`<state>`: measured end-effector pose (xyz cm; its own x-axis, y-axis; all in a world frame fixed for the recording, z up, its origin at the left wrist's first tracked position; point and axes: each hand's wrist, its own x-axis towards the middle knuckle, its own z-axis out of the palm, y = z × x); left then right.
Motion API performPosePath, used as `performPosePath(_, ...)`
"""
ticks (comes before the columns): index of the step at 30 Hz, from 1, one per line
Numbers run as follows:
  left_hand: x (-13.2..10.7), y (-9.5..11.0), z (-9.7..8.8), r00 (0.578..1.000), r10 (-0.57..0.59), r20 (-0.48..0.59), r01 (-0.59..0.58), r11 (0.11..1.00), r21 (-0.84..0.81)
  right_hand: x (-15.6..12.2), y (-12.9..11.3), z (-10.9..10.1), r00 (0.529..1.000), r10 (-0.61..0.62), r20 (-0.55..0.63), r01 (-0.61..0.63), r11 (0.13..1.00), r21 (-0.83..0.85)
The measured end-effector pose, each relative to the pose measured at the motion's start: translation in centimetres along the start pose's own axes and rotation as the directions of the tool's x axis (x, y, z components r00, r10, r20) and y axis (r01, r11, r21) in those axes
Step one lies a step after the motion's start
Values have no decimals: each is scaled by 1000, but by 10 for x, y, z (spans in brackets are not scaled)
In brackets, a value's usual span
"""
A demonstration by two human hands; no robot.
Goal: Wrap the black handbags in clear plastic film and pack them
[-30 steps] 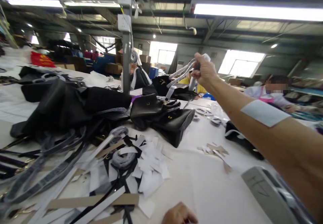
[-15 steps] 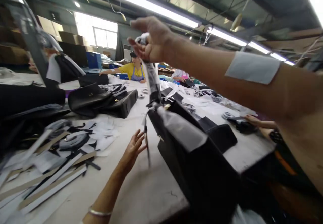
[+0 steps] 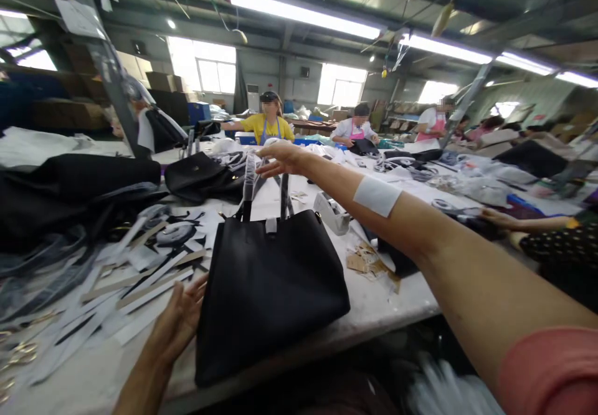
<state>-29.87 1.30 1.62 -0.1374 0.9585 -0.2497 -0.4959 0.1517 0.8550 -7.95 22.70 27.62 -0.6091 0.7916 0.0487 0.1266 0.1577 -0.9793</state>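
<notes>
A black handbag (image 3: 275, 284) stands upright at the front edge of the table, with a small pale wrapping on its top closure. Its raised handles (image 3: 250, 181) are partly wrapped in clear plastic. My right hand (image 3: 283, 158) is at the top of these handles, fingers stretched out and loosely bent; whether it still touches them is hard to see. Against the bag's left side rests my left hand (image 3: 180, 315), open, its fingertips partly hidden at the bag's edge.
Offcut strips (image 3: 154, 278) and gold-coloured rings (image 3: 21, 354) lie left on the table (image 3: 374, 315). Black bags (image 3: 196, 175) sit behind them. Brown scraps (image 3: 369, 262) lie right of the bag. Co-workers, one in a yellow shirt (image 3: 266, 127), work across the table; another person's hand (image 3: 498, 219) is at right.
The handbag has come down from a tilted, hanging position to stand upright on the table. My right hand has lowered with the handles, and my left hand has moved to the bag's side.
</notes>
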Motion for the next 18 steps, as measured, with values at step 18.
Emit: performPosePath(18, -7, -5, 6, 866, 479, -142, -374, 811, 450, -217, 174, -92, 968, 221, -119, -236, 641, -731)
